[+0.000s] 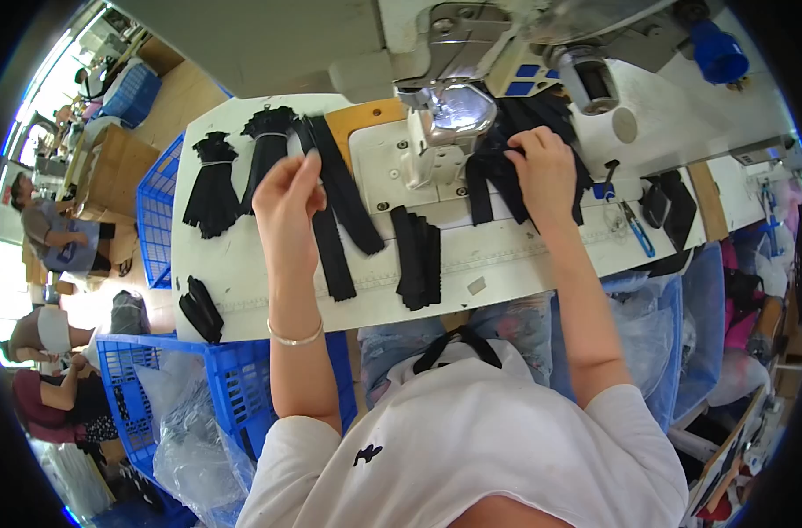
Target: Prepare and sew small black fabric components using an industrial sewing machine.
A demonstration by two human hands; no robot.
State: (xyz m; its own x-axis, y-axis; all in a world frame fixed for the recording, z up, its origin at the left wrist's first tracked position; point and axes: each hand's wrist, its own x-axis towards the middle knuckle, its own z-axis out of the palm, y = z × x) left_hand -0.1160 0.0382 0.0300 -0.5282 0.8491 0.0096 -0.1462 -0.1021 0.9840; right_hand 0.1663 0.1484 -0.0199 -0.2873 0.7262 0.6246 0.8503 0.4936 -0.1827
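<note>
Two hands work black fabric strips at a sewing machine (445, 114).

The right hand (546, 172), fingers curled, presses a black piece (498, 176) flat just right of the machine's needle; the left hand (286, 198) pinches a long strip (335, 211) left of it. Bundled strips (212, 185) and a stack (417, 255) crowd the table (242, 264).

Bright daylight from the left, glare there; fisheye-bent, dark-rimmed edges.

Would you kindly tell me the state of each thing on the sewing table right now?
Left hand: raised, pinching a black strip.
Right hand: resting on black fabric by the sewing machine.
Tied bundles: lying untouched.
Strip stack: flat, untouched.
Blue-handled tool: lying unused.
</note>
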